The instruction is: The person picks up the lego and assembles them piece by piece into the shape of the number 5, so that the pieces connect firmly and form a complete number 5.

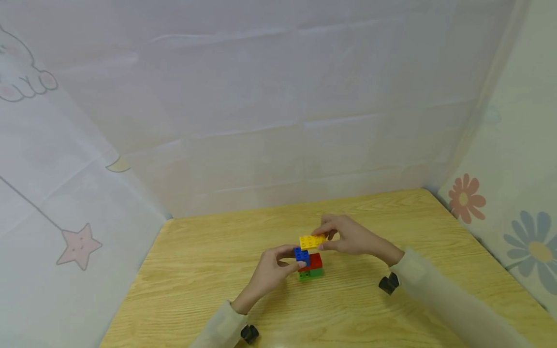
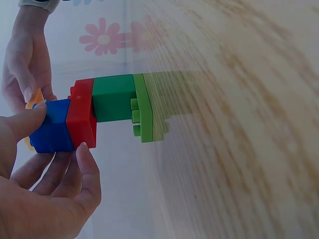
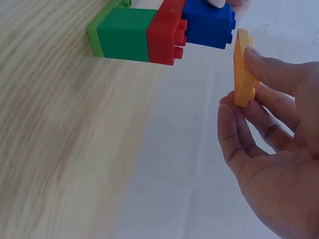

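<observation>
A small stack of toy building bricks stands on the wooden table. Its bottom is a thin light-green plate [image 2: 145, 112], bearing a dark-green brick [image 2: 113, 97] and then a red brick [image 1: 316, 261]. On top, to the left, sits a blue brick [image 2: 52, 127], which my left hand [image 1: 270, 271] grips between thumb and fingers. My right hand [image 1: 345, 235] pinches a thin yellow studded brick [image 3: 243, 69] by its right end. In the right wrist view, a narrow gap shows between the yellow brick and the blue brick's studs.
The wooden table [image 1: 196, 270] has a back edge against a pale cloth wall [image 1: 243, 145]. A printed cloth with flowers [image 1: 539, 251] hangs on the right, another with a pink star [image 1: 79, 245] on the left. Dark devices [image 1: 388, 283] sit by both wrists.
</observation>
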